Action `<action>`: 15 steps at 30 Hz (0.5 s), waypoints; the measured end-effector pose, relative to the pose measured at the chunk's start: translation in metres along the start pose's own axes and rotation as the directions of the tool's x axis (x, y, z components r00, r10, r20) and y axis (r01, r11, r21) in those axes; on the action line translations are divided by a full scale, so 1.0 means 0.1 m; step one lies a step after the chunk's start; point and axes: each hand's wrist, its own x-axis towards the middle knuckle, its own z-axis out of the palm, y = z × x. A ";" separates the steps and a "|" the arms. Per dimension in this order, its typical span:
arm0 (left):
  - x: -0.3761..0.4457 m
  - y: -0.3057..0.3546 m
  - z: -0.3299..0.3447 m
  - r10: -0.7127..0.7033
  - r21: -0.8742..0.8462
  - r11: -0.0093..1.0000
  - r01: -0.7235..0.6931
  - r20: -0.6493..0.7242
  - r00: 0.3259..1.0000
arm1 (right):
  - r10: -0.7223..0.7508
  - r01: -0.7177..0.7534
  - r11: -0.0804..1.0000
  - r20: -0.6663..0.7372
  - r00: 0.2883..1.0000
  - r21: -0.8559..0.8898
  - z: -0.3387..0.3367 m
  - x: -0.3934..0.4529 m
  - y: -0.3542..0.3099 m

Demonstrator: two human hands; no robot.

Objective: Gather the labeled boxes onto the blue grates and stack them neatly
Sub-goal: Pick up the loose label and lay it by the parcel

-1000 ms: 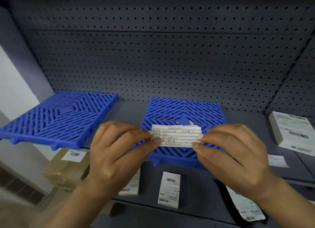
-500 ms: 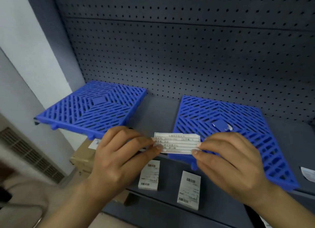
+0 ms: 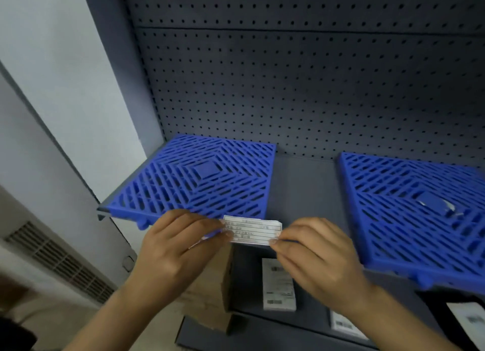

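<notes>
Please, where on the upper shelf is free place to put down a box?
Both blue grates are bare: the left grate entirely, the right grate except a small paper scrap. A bare shelf strip lies between them. Both hands crowd the front edge.

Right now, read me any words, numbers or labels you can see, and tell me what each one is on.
None can be read.
White paper label pinched between left hand and right hand: ruled lines of print, too blurred.
Small box on the lower shelf: barcodes and small print, too small.
Torn sticker on the right blue grate: no text visible.
</notes>
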 end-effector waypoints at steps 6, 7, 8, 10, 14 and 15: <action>-0.34 -0.69 0.05 0.003 -0.074 0.997 0.004 0.103 0.995 | 0.104 -0.104 0.995 0.046 0.994 -0.007 0.66 0.21 -0.31; -0.36 -0.78 0.06 0.005 -0.078 0.997 0.004 0.114 0.993 | 0.117 -0.116 0.993 0.061 0.991 -0.007 0.74 0.23 -0.33; -0.39 -0.86 0.08 0.000 -0.080 0.997 0.010 0.123 0.992 | 0.128 -0.128 0.992 0.074 0.989 -0.005 0.82 0.24 -0.35; -0.43 -0.98 0.12 -0.020 -0.089 0.996 0.031 0.129 0.991 | 0.150 -0.151 0.989 0.092 0.984 0.005 0.95 0.28 -0.39; -0.54 -1.11 0.19 -0.077 -0.129 0.987 0.092 0.120 0.990 | 0.205 -0.205 0.979 0.121 0.971 -0.009 1.12 0.36 -0.45; -0.56 -1.13 0.19 -0.101 -0.145 0.982 0.120 0.126 0.987 | 0.215 -0.215 0.976 0.130 0.968 -0.012 1.16 0.37 -0.47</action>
